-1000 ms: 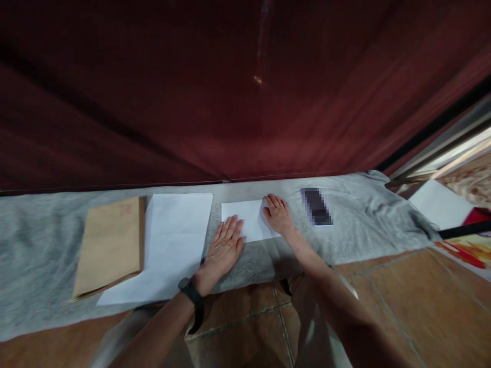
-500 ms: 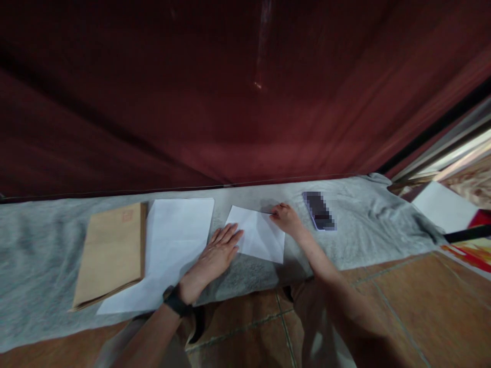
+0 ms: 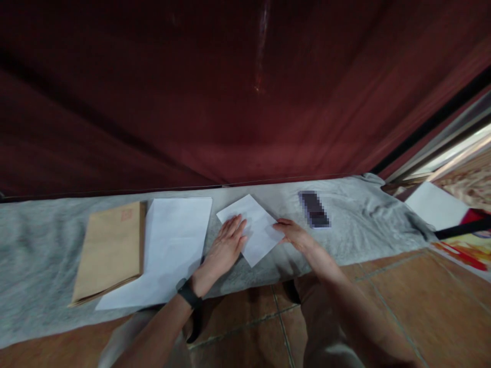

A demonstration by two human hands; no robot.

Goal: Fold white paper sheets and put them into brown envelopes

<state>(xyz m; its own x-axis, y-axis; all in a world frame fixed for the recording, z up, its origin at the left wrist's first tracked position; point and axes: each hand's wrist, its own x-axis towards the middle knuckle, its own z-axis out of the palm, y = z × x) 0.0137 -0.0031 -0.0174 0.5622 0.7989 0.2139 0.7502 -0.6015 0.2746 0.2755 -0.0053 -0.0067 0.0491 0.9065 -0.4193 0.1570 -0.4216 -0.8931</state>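
Between the two hands, mid-cloth, a small folded white sheet (image 3: 255, 227) lies flat, turned at a slant so one corner points near and one far. Left hand (image 3: 224, 250) flat on its left edge, fingers (image 3: 235, 228) spread and pressing down. Right hand (image 3: 294, 235) at the sheet's right corner, fingers drawn together, seemingly pinching that corner; thumb side hidden, can't tell for sure. Sheet looks folded down at least once, judging by its size against the full white paper (image 3: 169, 250) just left of it. Folding seems partway: no finished shape visible, and the large sheet lies flat, unfolded. Brown envelope (image 3: 111, 250) far left, partly under the white paper's edge, lying closed; nothing visibly put in it. Dark phone (image 3: 314, 208) right of the hands, apart from them. All rests on a grey cloth (image 3: 364, 225) over tiled floor (image 3: 402, 296).
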